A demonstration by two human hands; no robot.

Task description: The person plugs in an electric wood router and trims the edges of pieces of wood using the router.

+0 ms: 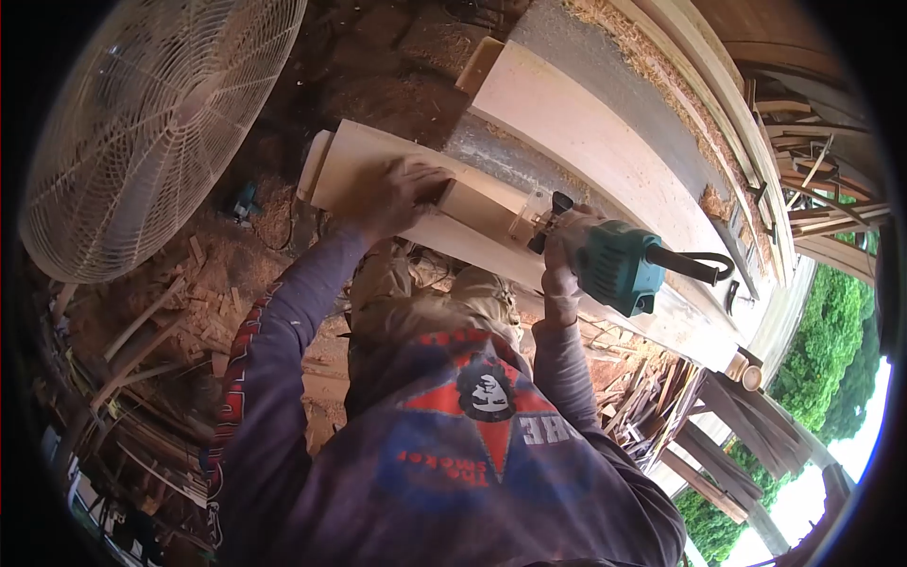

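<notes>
My left hand lies on a pale wooden board, its fingers bent over a narrower wood piece on top. My right hand is wrapped round the near side of a teal power tool, whose clear guard and base rest at the right end of that narrower piece. A black cord leaves the back of the tool. The tool's cutting tip is too small to make out.
A large white fan stands at the upper left. Long planks and shavings lie on the bench beyond. Wood scraps cover the floor. Stacked timber is at the right. A small teal tool lies on the floor.
</notes>
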